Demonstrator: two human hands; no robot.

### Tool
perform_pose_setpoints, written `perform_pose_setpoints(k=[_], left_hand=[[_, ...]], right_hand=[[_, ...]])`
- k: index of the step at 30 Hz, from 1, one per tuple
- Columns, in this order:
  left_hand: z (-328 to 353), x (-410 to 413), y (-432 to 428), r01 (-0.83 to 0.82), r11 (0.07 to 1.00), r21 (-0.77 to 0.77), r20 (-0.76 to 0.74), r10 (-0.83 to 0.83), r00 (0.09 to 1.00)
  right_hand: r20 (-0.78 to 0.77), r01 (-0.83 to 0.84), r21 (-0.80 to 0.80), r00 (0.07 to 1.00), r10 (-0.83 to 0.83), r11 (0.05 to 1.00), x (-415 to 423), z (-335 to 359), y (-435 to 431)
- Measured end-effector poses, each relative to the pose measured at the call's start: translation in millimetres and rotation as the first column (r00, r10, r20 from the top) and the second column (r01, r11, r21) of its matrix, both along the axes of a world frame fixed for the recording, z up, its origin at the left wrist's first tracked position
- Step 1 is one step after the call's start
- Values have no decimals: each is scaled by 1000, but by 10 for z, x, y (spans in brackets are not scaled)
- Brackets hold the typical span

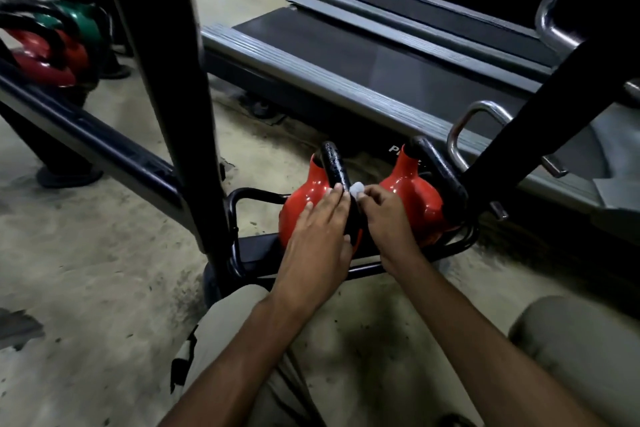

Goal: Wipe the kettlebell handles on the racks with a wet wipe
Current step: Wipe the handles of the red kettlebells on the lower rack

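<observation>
Two red kettlebells with black handles sit side by side on the rack's bottom shelf (258, 248). My left hand (317, 239) lies flat with straight fingers on the left kettlebell (304, 194), fingertips against its black handle (334, 166). My right hand (384, 218) pinches a small white wet wipe (356, 189) against the lower part of that handle. The right kettlebell (412, 198) stands just beyond my right hand, its handle (436, 166) untouched.
A black rack upright (173, 80) rises left of the kettlebells, another slanted post (554, 107) at right. A higher shelf at left carries red (45, 59) and green (78, 19) kettlebells. A treadmill (363, 55) stands behind. My knees are on the concrete floor.
</observation>
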State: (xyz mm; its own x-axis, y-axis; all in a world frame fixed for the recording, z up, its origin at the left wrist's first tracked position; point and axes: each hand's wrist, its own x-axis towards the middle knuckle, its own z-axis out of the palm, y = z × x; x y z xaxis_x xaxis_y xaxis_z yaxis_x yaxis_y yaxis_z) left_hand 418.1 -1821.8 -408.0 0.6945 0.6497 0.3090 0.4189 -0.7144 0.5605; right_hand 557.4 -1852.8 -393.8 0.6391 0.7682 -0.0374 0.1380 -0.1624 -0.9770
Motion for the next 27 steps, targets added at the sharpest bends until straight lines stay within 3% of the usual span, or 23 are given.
perform_pose_setpoints(k=[7, 13, 15, 18, 21, 23, 27], left_hand=[[196, 350, -71, 21, 998, 51, 72, -24, 997], [253, 939, -176, 47, 997, -61, 137, -38, 990], [240, 1221, -178, 64, 989, -131, 130, -47, 990], [229, 1664, -166, 101, 969, -226, 82, -84, 993], [202, 1979, -197, 90, 962, -257, -29, -101, 995], [181, 2062, -256, 50, 964, -261, -92, -77, 993], [186, 2113, -358, -34, 964, -265, -144, -4, 990]], right_hand=[[-22, -60, 60, 998, 61, 996, 375, 199, -343], [316, -78, 123, 948, 35, 989, 1241, 675, -376], [546, -54, 68, 838, 8, 996, 1629, 779, -208], [698, -30, -13, 716, 30, 999, 2193, 775, 193], [712, -68, -221, 670, 209, 973, 2474, 729, 550], [653, -156, -459, 608, 452, 874, 2504, 684, 760], [617, -198, -708, 294, 730, 678, 2330, 611, 982]])
